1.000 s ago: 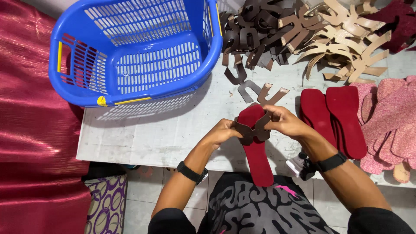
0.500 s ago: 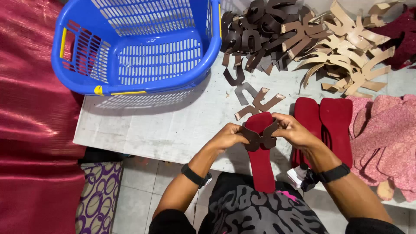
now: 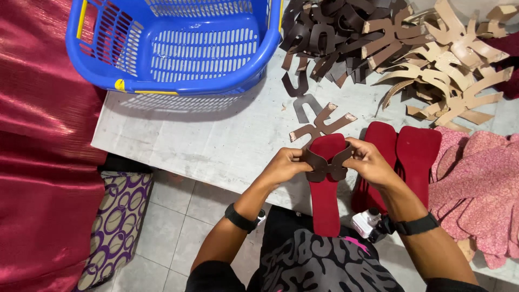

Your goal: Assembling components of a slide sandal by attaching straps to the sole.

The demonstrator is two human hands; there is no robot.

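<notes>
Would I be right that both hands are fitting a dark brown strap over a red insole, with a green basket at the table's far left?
Not quite: the head view shows the basket is blue, not green. The rest stands: the left hand and right hand hold the dark brown strap over the red insole.

Both forearms reach up from the near edge of the view and angle inward, so the two hands meet close together in the middle. The left hand (image 3: pixel 284 165) is curled, knuckles up, thumb and fingertips pinched together on its right side. The right hand (image 3: pixel 367 162) mirrors it, fingers bent and pinching toward the left. The hands sit level with each other, just apart, wrists slightly bent. Each wrist carries a dark band, the left one (image 3: pixel 240 219) lower on the arm, the right one (image 3: pixel 413 226) likewise. Both arms are bare below short dark sleeves.
</notes>
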